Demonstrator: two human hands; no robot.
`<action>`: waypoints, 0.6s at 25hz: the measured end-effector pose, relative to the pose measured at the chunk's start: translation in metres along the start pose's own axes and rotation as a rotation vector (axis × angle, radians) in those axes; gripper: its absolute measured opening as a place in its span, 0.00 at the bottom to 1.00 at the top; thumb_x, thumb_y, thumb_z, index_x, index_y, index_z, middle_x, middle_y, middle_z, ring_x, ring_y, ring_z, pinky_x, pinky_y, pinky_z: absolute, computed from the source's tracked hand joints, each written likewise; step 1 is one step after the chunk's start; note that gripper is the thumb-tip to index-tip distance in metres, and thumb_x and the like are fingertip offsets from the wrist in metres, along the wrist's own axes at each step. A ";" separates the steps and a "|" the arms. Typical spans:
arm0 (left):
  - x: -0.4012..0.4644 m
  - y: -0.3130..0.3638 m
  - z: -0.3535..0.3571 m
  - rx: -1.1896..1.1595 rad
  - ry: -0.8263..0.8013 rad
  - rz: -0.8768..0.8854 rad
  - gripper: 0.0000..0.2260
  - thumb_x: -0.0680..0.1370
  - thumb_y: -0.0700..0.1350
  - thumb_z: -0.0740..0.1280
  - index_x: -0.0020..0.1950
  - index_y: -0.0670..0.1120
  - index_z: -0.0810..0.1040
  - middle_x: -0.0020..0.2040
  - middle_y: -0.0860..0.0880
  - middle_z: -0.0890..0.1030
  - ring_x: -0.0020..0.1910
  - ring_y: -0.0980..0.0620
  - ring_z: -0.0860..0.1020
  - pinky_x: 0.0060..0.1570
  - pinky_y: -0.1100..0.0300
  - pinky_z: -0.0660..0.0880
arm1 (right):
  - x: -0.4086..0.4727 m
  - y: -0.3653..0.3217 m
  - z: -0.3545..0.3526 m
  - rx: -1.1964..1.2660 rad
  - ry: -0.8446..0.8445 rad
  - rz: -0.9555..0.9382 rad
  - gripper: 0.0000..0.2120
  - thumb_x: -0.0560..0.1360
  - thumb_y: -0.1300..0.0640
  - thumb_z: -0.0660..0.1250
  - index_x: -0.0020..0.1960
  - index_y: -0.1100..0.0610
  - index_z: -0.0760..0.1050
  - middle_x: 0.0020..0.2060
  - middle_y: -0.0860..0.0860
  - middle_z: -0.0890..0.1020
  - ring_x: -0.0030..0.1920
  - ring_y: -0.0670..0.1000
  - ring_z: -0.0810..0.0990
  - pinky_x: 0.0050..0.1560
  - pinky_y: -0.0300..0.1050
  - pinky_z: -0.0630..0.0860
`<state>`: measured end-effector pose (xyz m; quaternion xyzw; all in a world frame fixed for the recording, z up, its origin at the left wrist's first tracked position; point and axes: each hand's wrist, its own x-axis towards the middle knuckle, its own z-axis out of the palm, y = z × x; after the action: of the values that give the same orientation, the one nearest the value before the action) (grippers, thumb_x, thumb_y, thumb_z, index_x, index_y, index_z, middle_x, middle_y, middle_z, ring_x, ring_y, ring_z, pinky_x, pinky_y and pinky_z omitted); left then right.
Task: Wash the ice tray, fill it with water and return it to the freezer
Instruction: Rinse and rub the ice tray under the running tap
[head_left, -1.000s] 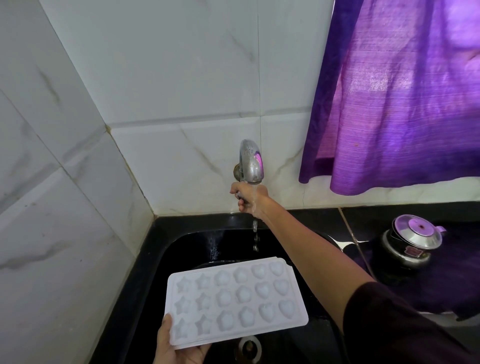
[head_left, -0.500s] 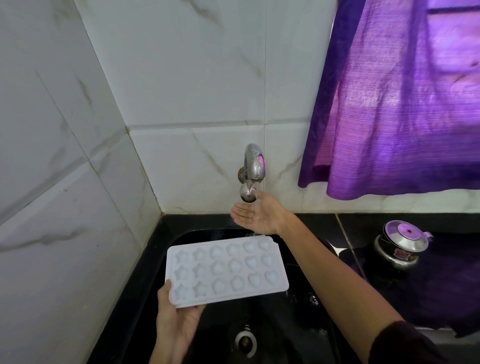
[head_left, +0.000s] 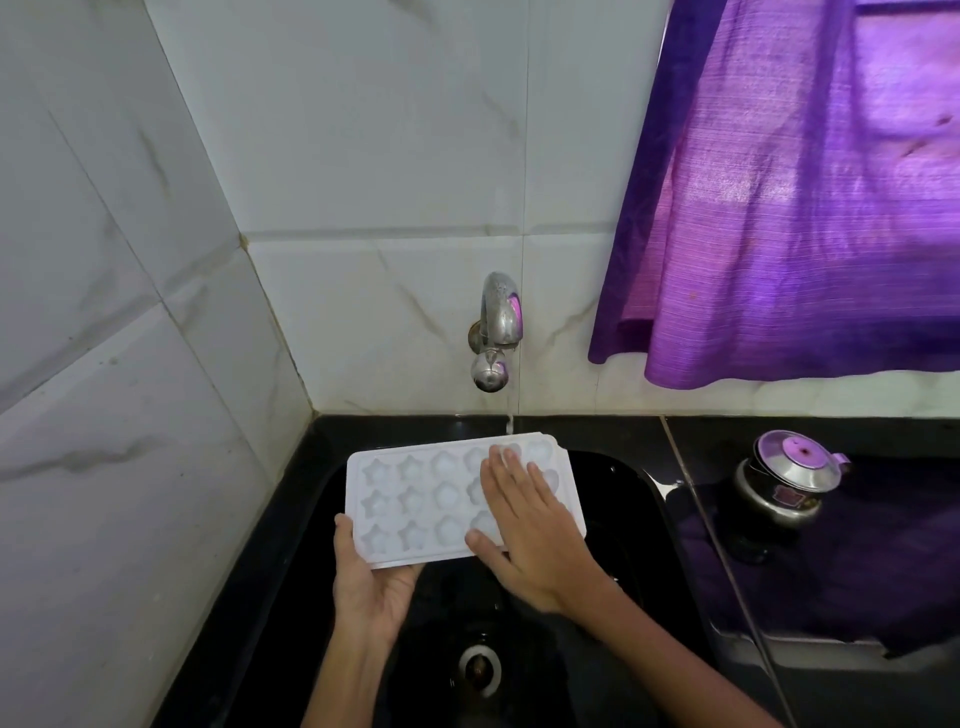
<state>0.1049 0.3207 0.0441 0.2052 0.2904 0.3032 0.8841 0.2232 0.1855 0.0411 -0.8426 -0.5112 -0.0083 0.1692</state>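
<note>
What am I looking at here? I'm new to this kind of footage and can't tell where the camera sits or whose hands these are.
There is no machine: a person wears one wide-angle camera on the head, looking forward and down, so both arms reach in from the bottom of the picture. The left hand holds the white ice tray by its near corner, over a black sink. The right hand lies flat on the tray's right part, fingers straight. A thin stream of water runs from the steel tap on the tiled wall onto the tray's far edge. To the right, a small steel pot with a lid stands on the dark counter, under a purple curtain.
</note>
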 end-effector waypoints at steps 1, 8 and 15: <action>0.001 0.000 -0.001 0.007 -0.005 0.000 0.24 0.81 0.59 0.50 0.65 0.46 0.73 0.53 0.43 0.83 0.48 0.45 0.83 0.45 0.47 0.80 | -0.010 0.001 0.006 -0.064 0.035 -0.025 0.36 0.78 0.35 0.40 0.77 0.57 0.44 0.76 0.51 0.43 0.76 0.48 0.39 0.75 0.44 0.35; -0.004 -0.012 0.002 0.050 -0.026 -0.027 0.23 0.81 0.58 0.52 0.65 0.45 0.73 0.54 0.42 0.83 0.52 0.43 0.81 0.43 0.48 0.81 | 0.013 0.004 -0.005 -0.007 0.120 0.214 0.47 0.69 0.29 0.27 0.76 0.61 0.41 0.75 0.54 0.39 0.75 0.52 0.36 0.71 0.45 0.31; 0.000 -0.004 0.007 0.020 -0.012 -0.044 0.23 0.81 0.57 0.51 0.65 0.43 0.72 0.55 0.40 0.82 0.53 0.42 0.80 0.45 0.46 0.79 | -0.011 -0.015 -0.005 -0.002 -0.011 -0.149 0.34 0.78 0.38 0.35 0.77 0.57 0.47 0.76 0.49 0.46 0.77 0.50 0.43 0.75 0.49 0.36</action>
<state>0.1109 0.3167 0.0467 0.2093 0.2927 0.2797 0.8901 0.2063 0.1809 0.0478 -0.8024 -0.5734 -0.0166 0.1644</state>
